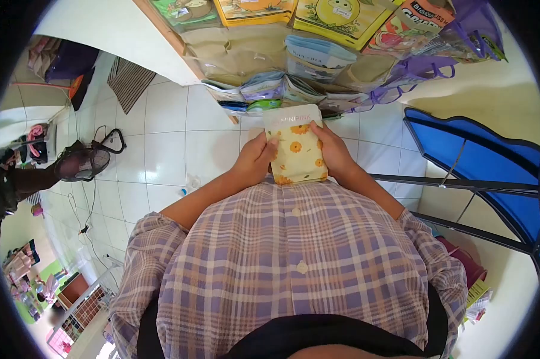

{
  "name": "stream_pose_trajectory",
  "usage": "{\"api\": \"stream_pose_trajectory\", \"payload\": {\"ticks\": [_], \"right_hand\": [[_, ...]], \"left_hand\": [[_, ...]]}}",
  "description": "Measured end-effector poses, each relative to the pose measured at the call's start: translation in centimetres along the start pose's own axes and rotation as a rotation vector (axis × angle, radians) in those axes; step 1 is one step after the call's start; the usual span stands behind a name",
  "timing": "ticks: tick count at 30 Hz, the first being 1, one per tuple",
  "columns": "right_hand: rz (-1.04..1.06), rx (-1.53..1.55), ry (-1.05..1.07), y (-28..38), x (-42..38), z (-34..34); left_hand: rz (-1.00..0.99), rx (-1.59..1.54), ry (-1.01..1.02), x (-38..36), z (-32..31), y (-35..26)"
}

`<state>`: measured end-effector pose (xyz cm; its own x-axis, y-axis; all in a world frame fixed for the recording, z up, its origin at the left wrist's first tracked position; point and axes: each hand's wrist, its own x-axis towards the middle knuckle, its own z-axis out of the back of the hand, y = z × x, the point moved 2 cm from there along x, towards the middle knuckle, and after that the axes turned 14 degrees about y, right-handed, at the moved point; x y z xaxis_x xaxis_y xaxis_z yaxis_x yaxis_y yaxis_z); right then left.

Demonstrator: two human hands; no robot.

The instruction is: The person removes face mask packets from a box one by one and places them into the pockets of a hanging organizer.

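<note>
A pale yellow pouch (296, 158) printed with orange flowers and the word "MINIPINK" is held upright in front of the plaid shirt. My left hand (254, 160) grips its left edge, thumb on the front face. On the opposite edge, my right hand (337, 155) is closed the same way, its thumb near the upper corner. The fingers behind the pouch are hidden. Just beyond its top edge hang the lower pockets of a clear-pocketed organizer (246, 60), filled with folded packets (264, 85).
Colourful printed packs (342, 18) and a light blue pouch (318, 55) fill upper pockets. Purple bags (401, 84) hang at right. A blue panel with black metal bars (491, 173) stands to the right. At left are a fan (83, 163) and a cable (87, 215) on white tiles.
</note>
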<state>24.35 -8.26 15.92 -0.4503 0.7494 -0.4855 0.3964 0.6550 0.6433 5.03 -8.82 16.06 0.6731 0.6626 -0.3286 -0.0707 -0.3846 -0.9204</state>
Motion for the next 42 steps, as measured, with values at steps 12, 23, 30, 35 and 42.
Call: {"api": "stream_pose_trajectory", "payload": {"ticks": [12, 23, 30, 35, 42], "right_hand": [[0.177, -0.547, -0.063, -2.7, 1.7, 3.7], [0.263, -0.62, -0.242, -3.4, 0.1, 2.4], [0.464, -0.948, -0.423, -1.0, 1.4, 1.1], [0.607, -1.088, -0.504, 0.3, 1.8, 0.4], [0.433, -0.744, -0.351, 0.8, 2.0, -0.7]], "left_hand": [[-0.227, 0.289, -0.456, 1.2, 1.3, -0.2], [-0.108, 0.472, -0.358, -0.1, -0.3, 2.0], [-0.217, 0.128, -0.442, 2.1, 0.3, 0.9], [-0.269, -0.109, -0.403, 2.2, 0.0, -0.8], [-0.205, 0.09, -0.396, 2.4, 0.9, 0.9]]}}
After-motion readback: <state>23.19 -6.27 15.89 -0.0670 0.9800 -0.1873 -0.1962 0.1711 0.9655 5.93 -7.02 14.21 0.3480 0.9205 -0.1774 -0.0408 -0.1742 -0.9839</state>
